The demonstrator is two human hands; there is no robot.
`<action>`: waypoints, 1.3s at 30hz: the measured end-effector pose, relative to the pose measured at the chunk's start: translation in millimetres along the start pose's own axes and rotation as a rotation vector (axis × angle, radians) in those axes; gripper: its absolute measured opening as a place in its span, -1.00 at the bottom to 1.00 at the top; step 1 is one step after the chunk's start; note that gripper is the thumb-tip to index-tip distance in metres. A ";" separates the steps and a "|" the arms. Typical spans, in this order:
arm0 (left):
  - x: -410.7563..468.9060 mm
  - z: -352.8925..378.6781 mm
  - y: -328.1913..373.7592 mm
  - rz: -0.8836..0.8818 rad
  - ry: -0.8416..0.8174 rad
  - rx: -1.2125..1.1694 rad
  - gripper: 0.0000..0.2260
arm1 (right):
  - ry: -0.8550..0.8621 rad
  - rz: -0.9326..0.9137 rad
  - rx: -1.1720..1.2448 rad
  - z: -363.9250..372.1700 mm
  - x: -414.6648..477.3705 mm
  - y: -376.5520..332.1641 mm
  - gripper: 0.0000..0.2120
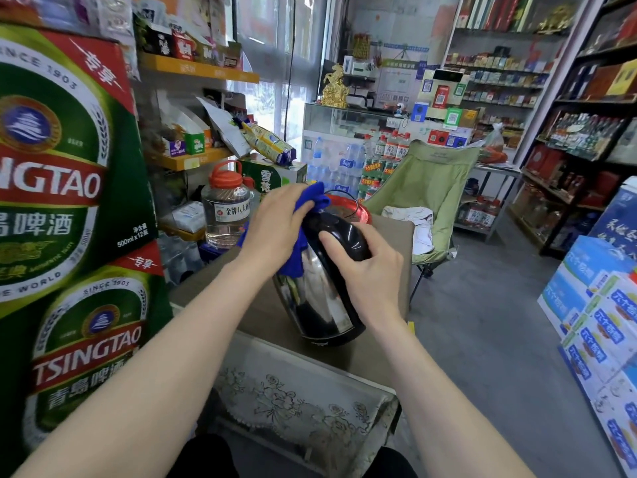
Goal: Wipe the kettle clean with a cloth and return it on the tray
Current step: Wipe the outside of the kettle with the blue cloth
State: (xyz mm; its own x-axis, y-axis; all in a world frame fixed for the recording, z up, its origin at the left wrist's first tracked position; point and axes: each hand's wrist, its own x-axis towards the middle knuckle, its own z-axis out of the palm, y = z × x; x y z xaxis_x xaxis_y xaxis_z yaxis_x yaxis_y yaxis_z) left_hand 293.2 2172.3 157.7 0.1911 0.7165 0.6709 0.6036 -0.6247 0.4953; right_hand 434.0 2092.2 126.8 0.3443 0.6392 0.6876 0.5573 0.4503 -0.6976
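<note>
Kettle: the kettle (pixel 320 298) is off the tray, tipped right over above the brown tabletop (pixel 262 322), black top away from the camera, black base ring nearest us. Whether the base edge touches the tabletop, I cannot tell.
Right hand: the right hand (pixel 372 270) has the black handle, fingers curled round it, thumb laid along the glossy top. That grip is closed firmly on the kettle.
Left hand: the left hand (pixel 275 222) has its grip closed on the blue cloth (pixel 312 201), bunched in the fingers.
Cloth: pressed against the upper left side of the kettle, a fold poking out above the fingers and more hanging below the palm onto the shiny steel wall.
Tray: the red tray (pixel 358 210) sits just behind the kettle on the far part of the tabletop, a thin black cord looped over it.
Left of the action: a clear jar (pixel 225 208) with a red lid, and stacked green beer cartons (pixel 62 150).
Beyond the tabletop: a green folding chair (pixel 427 174) with a white rag on its seat.
Near edge: a lace-patterned cover (pixel 300 401) drapes down toward the camera.
</note>
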 end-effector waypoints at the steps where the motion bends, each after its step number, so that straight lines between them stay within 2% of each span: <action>1: -4.2 1.3 -3.6 0.002 0.041 -0.003 -0.73 | 0.008 0.019 0.013 -0.5 -0.3 -0.6 -0.73; 5: -37.9 15.3 0.9 0.069 0.167 -0.053 -0.66 | 0.100 0.163 0.156 -3.4 8.6 -6.6 -0.87; 9: -81.6 41.5 9.5 -0.029 0.256 -0.145 -0.58 | 0.217 0.284 0.318 -1.6 19.5 -9.4 -0.84; 10: -85.2 44.0 11.0 -0.105 0.275 -0.212 -0.58 | 0.213 0.283 0.337 -1.5 19.8 -10.0 -0.84; 12: -78.6 45.6 4.6 -0.380 0.314 -0.339 -0.63 | 0.181 0.269 0.339 -3.8 18.8 -10.1 -0.83; 14: -59.8 41.9 -15.9 -0.727 0.268 -0.515 -0.66 | 0.156 0.268 0.350 -8.7 19.8 -10.3 -0.76; 16: -44.5 33.1 -32.8 -0.898 0.179 -0.710 -0.67 | 0.163 0.283 0.389 -14.1 24.4 -11.2 -0.73; 19: -38.2 25.7 -37.2 -0.847 0.133 -0.672 -0.64 | 0.221 0.343 0.507 -16.2 33.1 -16.1 -0.70; 21: -44.2 24.7 -27.6 -0.707 0.159 -0.500 -0.57 | 0.260 0.365 0.517 -13.9 38.3 -21.8 -0.71; 25: -73.4 38.3 14.3 -0.301 0.278 -0.250 -0.57 | 0.354 0.356 0.523 -5.4 43.8 -30.4 -0.69; 30: -63.6 53.7 20.6 -0.042 0.290 0.165 -0.50 | 0.381 0.358 0.533 -0.9 40.0 -34.6 -0.67; 32: -48.2 44.5 22.8 0.023 0.312 0.171 -0.51 | 0.365 0.337 0.532 -3.7 37.7 -34.1 -0.66; 35: -18.4 23.3 31.4 -0.049 0.326 -0.045 -0.60 | 0.274 0.292 0.490 -6.7 32.5 -32.1 -0.67; 37: 3.9 8.2 23.2 -0.227 0.306 -0.218 -0.67 | 0.208 0.288 0.476 -7.6 27.8 -28.8 -0.66; 39: 16.5 -2.1 13.3 -0.472 0.207 -0.359 -0.66 | 0.173 0.288 0.474 -9.1 24.8 -26.0 -0.66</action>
State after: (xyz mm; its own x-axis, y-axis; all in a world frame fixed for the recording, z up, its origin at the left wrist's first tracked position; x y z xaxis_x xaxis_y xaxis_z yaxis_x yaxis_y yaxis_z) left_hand 302.8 2175.1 176.6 -0.2078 0.8883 0.4096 0.2821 -0.3466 0.8946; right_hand 434.9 2090.6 163.8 0.5724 0.6841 0.4520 0.0379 0.5286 -0.8480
